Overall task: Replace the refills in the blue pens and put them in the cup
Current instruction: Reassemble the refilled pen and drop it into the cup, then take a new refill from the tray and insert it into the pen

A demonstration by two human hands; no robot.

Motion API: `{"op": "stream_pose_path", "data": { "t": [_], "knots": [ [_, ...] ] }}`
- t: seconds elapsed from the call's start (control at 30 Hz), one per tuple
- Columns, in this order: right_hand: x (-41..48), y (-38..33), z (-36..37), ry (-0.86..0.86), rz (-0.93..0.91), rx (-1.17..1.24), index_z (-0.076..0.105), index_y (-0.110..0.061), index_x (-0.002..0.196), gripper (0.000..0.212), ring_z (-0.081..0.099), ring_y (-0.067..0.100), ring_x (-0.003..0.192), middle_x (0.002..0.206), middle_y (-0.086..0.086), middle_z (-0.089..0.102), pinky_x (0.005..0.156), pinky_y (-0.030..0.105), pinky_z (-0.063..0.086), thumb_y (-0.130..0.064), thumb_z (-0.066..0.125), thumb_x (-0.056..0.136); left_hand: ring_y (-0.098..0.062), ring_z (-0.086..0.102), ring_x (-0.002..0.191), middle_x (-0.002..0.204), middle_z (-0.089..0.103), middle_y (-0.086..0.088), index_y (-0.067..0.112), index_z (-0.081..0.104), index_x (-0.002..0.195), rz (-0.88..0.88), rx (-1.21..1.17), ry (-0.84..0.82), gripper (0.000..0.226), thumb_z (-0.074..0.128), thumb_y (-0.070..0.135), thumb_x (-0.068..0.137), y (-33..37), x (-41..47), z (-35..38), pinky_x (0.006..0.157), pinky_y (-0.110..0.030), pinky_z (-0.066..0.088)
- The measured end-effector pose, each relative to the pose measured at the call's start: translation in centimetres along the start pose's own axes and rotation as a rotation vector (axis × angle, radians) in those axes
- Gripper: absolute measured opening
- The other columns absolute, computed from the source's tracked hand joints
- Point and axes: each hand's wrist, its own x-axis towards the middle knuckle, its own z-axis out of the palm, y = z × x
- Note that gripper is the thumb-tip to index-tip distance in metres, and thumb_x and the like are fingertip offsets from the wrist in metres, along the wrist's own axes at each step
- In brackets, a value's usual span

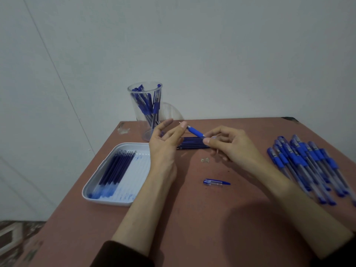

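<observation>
Your left hand has loose, spread fingers, thumb against the tip of the pen; a pinch I cannot confirm. The pen slants from there down-right into your right hand, which pinches its barrel. The cup stands just beyond your left fingers.

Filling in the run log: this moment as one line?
left hand pinches pen at tip | right hand grips its barrel | cap off, on table | cup holds pens | tray holds refills
</observation>
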Motion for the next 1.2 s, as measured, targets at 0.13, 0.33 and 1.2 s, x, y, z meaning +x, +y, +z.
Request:
{"op": "stream_pose_path", "data": {
  "t": [0.13,0.33,1.2],
  "knots": [
    [0.0,0.1,0.0,-0.017,0.043,0.074,0.069,-0.008,0.086,0.005,0.031,0.008,0.037,0.055,0.007,0.052,0.036,0.016,0.026,-0.012,0.067,0.086,-0.014,0.066,0.078,0.071,0.072,0.002,0.014,0.055,0.105,-0.012,-0.041,-0.001,0.033,0.070,0.001,0.080,0.2,0.0,-0.1,0.082,-0.022,0.050],
    [0.2,0.5,-0.1,-0.065,0.166,0.155,0.067,-0.006,0.083,0.013,0.022,0.010,0.039,0.053,0.001,0.049,0.042,0.020,0.010,-0.018,0.067,0.086,-0.011,0.068,0.070,0.073,0.073,-0.005,0.013,0.049,0.107,-0.035,-0.092,-0.001,0.035,0.065,-0.006,0.081,0.3,0.0,0.0,0.078,-0.019,0.051],
    [0.8,0.3,-3.4,0.284,-0.172,-0.220,0.066,-0.027,0.079,0.013,0.053,0.006,0.063,0.071,0.001,0.061,0.056,0.017,0.041,-0.015,0.068,0.083,-0.010,0.061,0.067,0.078,0.069,0.002,0.026,0.068,0.081,0.083,0.805,-0.297,0.020,0.077,0.008,0.076,-0.2,0.3,-1.3,0.062,-0.018,0.052]
  ]
}}
